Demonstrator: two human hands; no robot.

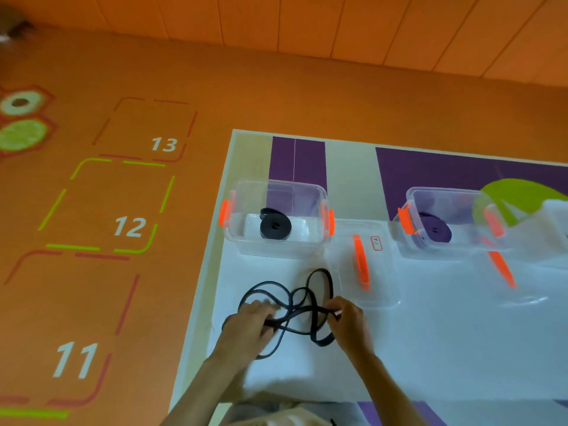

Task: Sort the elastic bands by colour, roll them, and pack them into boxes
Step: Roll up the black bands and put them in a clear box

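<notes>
On the white sheet (430, 348) over the bench (242, 142), near the front edge: a loose tangle of black band (295, 305), looped and crossing itself. Left hand (250, 321) pressed on the tangle's left side, grip clenched on a strand beneath the fingers. Right hand (347, 321) at the tangle's right side, grip pinching another strand of the same black band. Farther back, left: a clear box (276, 219) with orange clips, lid off, holding one rolled black band (275, 227) lying flat. Farther back, right: a second clear box (445, 222), holding a rolled purple band (436, 230). Between the two boxes, flat on the sheet: a clear lid (364, 262) with an orange handle. Beside the bench, to the left: orange floor (92, 210) with dashed outlines numbered 11, 12, 13.
</notes>
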